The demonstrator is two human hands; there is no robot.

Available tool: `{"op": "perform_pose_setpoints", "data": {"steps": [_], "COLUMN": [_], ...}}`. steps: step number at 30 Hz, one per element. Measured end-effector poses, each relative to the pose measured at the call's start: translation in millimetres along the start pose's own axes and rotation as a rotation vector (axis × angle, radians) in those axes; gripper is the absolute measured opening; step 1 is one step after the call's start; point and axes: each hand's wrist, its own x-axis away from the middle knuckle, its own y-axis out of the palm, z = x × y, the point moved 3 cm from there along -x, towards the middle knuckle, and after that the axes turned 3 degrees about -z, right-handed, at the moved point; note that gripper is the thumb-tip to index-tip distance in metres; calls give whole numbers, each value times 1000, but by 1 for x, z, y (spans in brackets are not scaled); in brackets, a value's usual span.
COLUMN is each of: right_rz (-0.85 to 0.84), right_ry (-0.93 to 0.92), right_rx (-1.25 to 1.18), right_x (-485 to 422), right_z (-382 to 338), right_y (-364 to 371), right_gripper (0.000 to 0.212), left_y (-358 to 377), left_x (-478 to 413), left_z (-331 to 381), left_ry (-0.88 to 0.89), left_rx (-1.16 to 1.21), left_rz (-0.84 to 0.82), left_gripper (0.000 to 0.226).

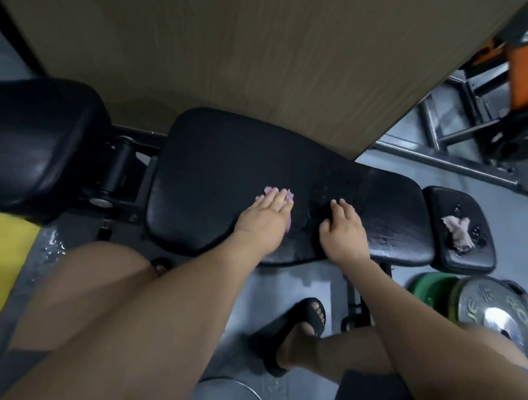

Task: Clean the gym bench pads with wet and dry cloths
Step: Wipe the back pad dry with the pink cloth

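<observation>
Bench pad point(211, 172) black, centre, wet sheen on right part. Left hand point(263, 215) flat, fingers straight, pressing purple cloth point(289, 200) down to wipe. Right hand point(343, 235) relaxed on pad, likely bracing. Pale cloth point(458, 231) parked on end pad point(476, 258), probably kept handy.

Past the left hand point(265, 213), bare worktop point(211, 159) runs up to a wooden wall point(248, 61). Right of the right hand point(343, 235) lies a crumpled cloth point(458, 231).

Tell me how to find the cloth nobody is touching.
Start at the long black bench pad and follow it right to the small end pad. The crumpled beige cloth lies on it, untouched; the purple cloth is under the left hand.
</observation>
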Motion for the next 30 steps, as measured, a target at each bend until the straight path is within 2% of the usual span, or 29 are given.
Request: {"op": "perform_pose_setpoints", "data": {"steps": [3,7,11,14,17,20,22,26,28,30], "right_rz": [-117,-175,-196,-157,-131,-104,-92,-141,-189,-256], "right_ry": [-57,-63,-86,-124,-104,-104,-94,-89,-97,-112], "right_rx": [41,43,75,92,21,-89,-184,-364,-413,-400], "right_x": [20,39,50,60,68,75,81,84,82,82], "right_z": [0,1,5,10,17,25,30,16,2,-9], "right_y": [-3,-11,-22,-41,-67,-85,-88,-80,-71,-58], "right_gripper": [59,61,54,41,32,26,24,21,20,20], "left_y": [12,42,30,21,12,-12,-37,-68,-63,-48], "left_x": [15,63,48,23,22,36,43,50,50,49], "left_z": [21,51,44,52,68,66,55,22,13,10], "left_ry": [-11,149,208,118,48,26,14,-77,-127,-110], "left_rx": [7,-84,-150,-113,-100,31,120,256,250,226], "left_rz": [-9,0,-8,-21,-109,-185,-135,32,24,-72], "left_gripper": [72,60,62,64,61,39,20,18,20,21]}}
